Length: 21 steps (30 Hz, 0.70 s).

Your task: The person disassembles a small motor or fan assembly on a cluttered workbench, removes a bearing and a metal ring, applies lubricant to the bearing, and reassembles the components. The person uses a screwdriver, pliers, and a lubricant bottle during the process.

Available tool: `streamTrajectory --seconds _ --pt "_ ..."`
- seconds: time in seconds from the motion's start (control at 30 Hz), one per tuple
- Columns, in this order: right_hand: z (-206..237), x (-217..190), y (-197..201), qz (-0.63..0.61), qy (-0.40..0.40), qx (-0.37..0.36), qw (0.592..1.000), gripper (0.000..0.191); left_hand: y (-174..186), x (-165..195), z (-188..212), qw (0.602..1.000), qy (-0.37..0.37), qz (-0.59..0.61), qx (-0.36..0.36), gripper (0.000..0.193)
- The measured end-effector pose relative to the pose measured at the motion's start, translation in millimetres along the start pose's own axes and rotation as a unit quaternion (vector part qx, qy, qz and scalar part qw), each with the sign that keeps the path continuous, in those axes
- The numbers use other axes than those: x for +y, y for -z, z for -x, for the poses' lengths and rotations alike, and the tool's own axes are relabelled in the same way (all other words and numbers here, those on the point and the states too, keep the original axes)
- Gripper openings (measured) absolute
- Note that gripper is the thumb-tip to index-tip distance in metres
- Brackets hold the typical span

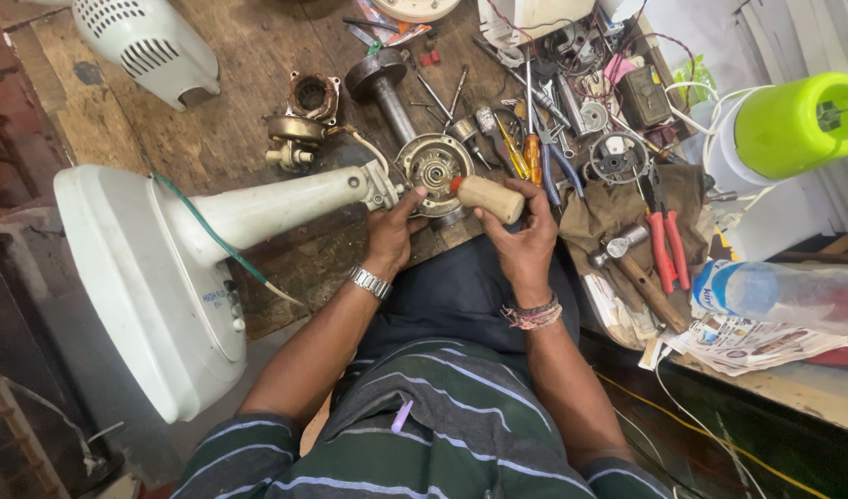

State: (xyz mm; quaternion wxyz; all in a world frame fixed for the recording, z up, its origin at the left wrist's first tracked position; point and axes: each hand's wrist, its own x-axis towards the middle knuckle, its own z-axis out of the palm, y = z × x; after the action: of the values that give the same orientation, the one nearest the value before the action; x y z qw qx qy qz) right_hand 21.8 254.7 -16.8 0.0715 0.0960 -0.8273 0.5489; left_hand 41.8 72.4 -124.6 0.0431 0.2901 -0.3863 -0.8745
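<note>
A white fan stand point(146, 268) lies on its side across my lap and the bench, neck pointing right. At the neck's end sits a round metal motor housing point(435, 166). My left hand point(391, 231), with a metal watch on the wrist, rests against the neck joint just below that housing. My right hand point(525, 236) grips a tool by its pale wooden handle point(490, 197); the handle has a red cap and points at the housing. Its tip is hidden.
Wooden bench point(230, 120) with a motor rotor on its shaft point(382, 83), a copper-wound stator point(311, 97), a white fan cover point(151, 42), screwdrivers point(532, 148), red-handled pliers point(669, 249), a hammer point(632, 263), a plastic bottle point(775, 291), a green-capped container point(798, 125), papers at right.
</note>
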Motion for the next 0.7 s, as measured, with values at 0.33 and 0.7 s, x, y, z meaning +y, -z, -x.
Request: streamTrajectory --seconds 0.33,0.7 --pt "0.1 15.4 -2.1 -0.054 -0.005 -0.006 0.999 0.052 0.2 0.2 -0.7 1.0 0.0 -0.01 -0.008 0.049" --pt "-11.6 52.0 22.1 -0.456 -0.224 0.071 0.858 0.04 1.0 -1.9 -0.9 1.0 -0.005 0.003 -0.002 0.047"
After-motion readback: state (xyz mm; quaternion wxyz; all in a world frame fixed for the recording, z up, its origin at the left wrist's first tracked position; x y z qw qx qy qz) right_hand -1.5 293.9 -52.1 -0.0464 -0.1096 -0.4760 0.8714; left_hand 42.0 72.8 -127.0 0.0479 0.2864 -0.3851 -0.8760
